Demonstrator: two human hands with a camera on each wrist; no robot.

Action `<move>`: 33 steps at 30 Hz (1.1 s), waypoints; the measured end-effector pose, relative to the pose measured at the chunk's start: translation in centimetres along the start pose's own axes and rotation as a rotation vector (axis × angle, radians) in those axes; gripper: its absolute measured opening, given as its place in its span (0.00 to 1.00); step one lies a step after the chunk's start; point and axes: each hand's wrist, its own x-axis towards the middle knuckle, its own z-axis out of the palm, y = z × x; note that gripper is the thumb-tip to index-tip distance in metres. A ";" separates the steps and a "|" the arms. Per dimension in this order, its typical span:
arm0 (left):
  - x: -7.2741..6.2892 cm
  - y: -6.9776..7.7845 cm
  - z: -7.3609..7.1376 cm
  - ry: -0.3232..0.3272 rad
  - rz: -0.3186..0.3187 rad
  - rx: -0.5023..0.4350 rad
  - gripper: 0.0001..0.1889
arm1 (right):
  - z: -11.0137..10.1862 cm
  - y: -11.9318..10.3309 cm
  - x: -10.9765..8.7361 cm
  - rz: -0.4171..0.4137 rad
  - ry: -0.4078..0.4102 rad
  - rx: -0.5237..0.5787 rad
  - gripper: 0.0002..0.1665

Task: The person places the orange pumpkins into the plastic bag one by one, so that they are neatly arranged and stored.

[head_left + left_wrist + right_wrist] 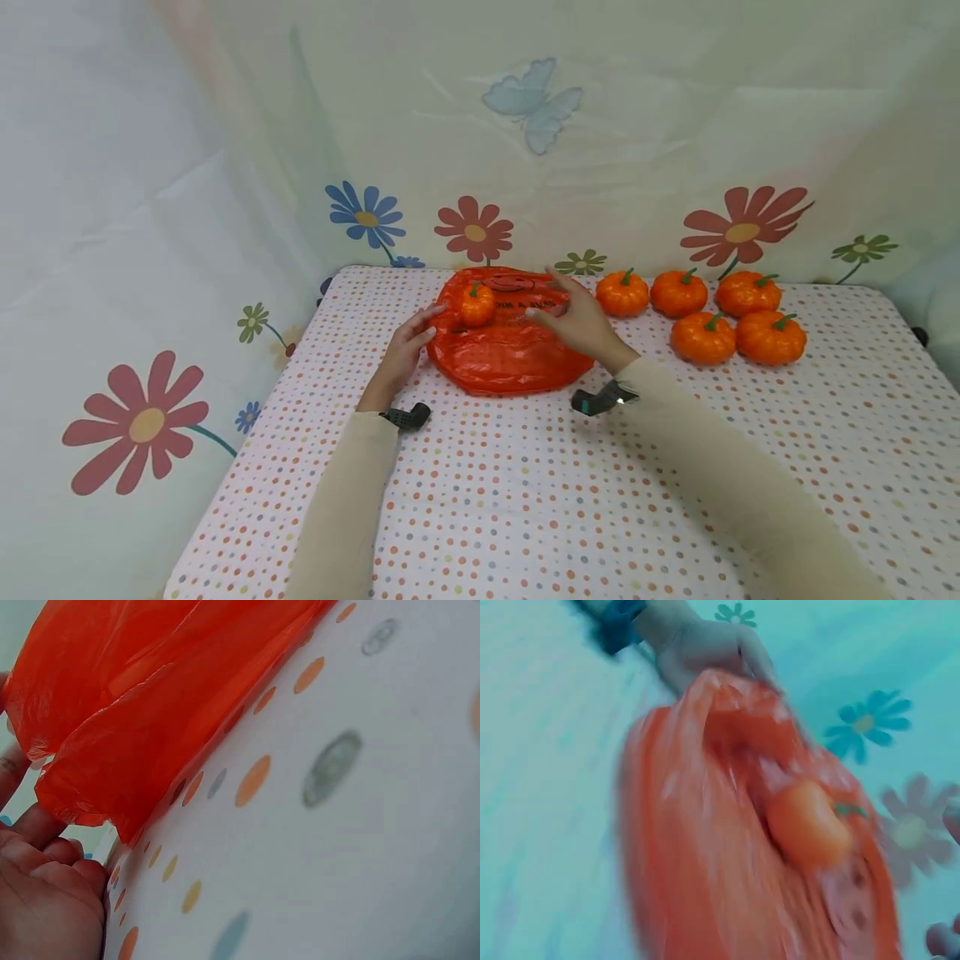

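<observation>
One pumpkin (476, 308) — touching red bag (517, 360).

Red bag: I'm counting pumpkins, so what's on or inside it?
One pumpkin shows on or just inside the bag (unclear which), near the left hand; the plastic hides anything deeper.

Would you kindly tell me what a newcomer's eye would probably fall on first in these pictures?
Most likely the shiny red plastic bag on the white dotted tablecloth, with a small orange pumpkin with a green stem at its left side, near the left hand. Next, perhaps, the five similar orange pumpkins grouped right of the bag, then the pale blue butterfly on the backdrop.
</observation>
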 end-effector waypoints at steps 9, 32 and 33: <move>-0.5 0.7 -0.2 0.018 -0.026 0.022 0.23 | -8.1 6.9 -9.6 -0.040 0.562 -0.147 0.34; -0.4 0.6 0.2 0.001 -0.015 0.008 0.24 | -9.9 14.2 -10.7 0.145 0.371 -0.245 0.54; -0.4 0.5 0.2 -0.003 -0.012 0.008 0.24 | -9.8 14.2 -10.6 0.151 0.367 -0.237 0.54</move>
